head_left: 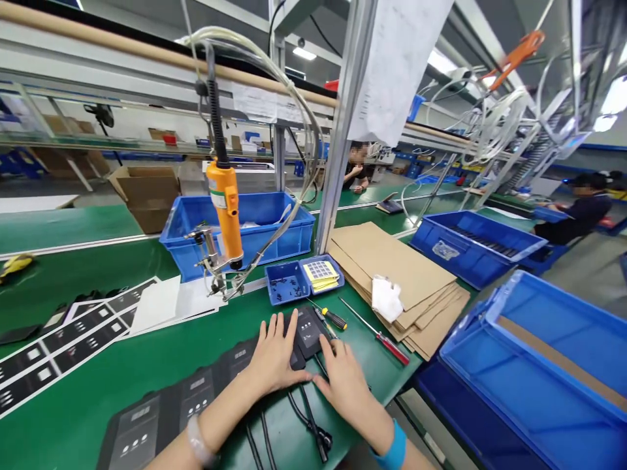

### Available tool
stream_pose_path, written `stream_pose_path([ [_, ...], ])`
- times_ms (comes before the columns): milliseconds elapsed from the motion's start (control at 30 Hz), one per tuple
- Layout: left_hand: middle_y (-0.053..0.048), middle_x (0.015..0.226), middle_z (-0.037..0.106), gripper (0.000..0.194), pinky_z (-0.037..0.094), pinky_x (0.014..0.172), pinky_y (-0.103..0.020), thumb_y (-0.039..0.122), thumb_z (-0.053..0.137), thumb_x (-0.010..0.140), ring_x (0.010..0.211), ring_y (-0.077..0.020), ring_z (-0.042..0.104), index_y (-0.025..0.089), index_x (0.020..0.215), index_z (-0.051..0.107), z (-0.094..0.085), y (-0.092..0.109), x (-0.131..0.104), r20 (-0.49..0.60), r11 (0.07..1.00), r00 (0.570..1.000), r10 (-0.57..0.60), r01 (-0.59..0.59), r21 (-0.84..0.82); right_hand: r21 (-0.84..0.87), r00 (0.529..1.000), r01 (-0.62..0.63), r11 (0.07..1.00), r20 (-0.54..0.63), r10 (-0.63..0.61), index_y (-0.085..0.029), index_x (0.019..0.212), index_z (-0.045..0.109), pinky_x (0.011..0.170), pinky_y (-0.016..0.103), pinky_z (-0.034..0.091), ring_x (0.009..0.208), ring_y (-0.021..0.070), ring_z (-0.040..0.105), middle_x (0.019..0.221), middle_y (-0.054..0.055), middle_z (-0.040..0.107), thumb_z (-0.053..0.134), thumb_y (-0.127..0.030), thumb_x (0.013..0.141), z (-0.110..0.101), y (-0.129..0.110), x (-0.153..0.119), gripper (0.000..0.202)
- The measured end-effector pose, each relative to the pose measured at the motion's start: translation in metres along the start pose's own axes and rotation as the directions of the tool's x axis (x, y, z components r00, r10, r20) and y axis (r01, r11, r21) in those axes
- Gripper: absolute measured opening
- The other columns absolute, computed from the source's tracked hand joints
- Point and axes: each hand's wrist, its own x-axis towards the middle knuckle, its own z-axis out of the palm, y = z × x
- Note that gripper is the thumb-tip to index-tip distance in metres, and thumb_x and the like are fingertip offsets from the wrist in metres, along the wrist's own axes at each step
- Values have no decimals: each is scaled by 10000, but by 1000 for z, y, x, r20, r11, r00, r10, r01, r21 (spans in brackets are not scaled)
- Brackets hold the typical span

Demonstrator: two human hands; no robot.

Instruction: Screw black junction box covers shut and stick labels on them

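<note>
- Boxes (198, 395), black, flat: one row on the green surface (171, 346), running from lower left to centre; end box (308, 329) at the row's far right, between the two hands.
- Left hand (273, 362): palm down across the row near its right end; fingers spread wide, resting on top, gripping nothing.
- Right hand (345, 382): fingers parted and lightly bent, fingertips at the end box's right side, not closed round it; thumb close by the left thumb.
- Cords, black, with plug (323, 447): in front of the boxes.
- Screwdriver, yellow-and-black (334, 318): just beyond the end box.
- Screwdriver, red-handled (392, 347): farther right.
- Power screwdriver (225, 209), orange: hanging, upright.
- Cardboard sheets (386, 254): stacked, white cloth (386, 298) on top.
</note>
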Motion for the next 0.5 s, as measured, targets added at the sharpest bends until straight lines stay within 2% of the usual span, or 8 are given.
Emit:
stream_pose_path([
  [100, -335, 1446, 386, 1293, 250, 1145, -619, 432, 818, 589, 1404, -480, 320, 48, 1572, 71, 3, 1, 9, -40, 999, 999, -20, 19, -41, 21, 1000, -14, 1000, -1, 14, -53, 1508, 360, 1002, 511, 495, 1172, 353, 549, 1254, 215, 575, 478, -5, 798, 0, -4, 2, 721],
  [233, -233, 1343, 399, 1361, 389, 1074, -566, 470, 806, 602, 1305, -427, 401, 94, 1569, -75, 5, -11, -1, -207, 969, 978, -10, -42, -243, 259, 999, -13, 966, -38, 24, -143, 1551, 254, 969, 443, 535, 1128, 281, 590, 1330, 178, 512, 426, 25, 773, -13, -2, -4, 814],
  [367, -176, 1304, 351, 1317, 447, 1008, -595, 523, 770, 660, 1226, -411, 432, 178, 1569, -119, 10, -23, -19, -376, 947, 926, -42, -84, -311, 428, 989, 120, 896, -129, -71, -215, 1582, 97, 961, 392, 549, 1055, 213, 613, 1359, 157, 469, 423, 19, 760, -22, 0, -14, 915],
  [433, -168, 1274, 339, 1300, 467, 986, -602, 575, 741, 659, 1194, -419, 442, 157, 1573, -83, 18, -34, -25, -456, 960, 888, -62, -72, -271, 408, 980, 173, 897, -159, -116, -203, 1586, 69, 995, 375, 529, 1070, 210, 600, 1340, 155, 487, 426, 19, 759, -24, 1, -16, 928],
  [500, -171, 1251, 347, 1304, 478, 966, -619, 634, 716, 635, 1179, -447, 440, 129, 1574, -34, 28, -47, -27, -535, 974, 843, -58, -69, -215, 333, 979, 196, 922, -127, -162, -172, 1587, 66, 1014, 386, 515, 1090, 232, 592, 1300, 159, 522, 464, -11, 765, -25, 1, -16, 927],
])
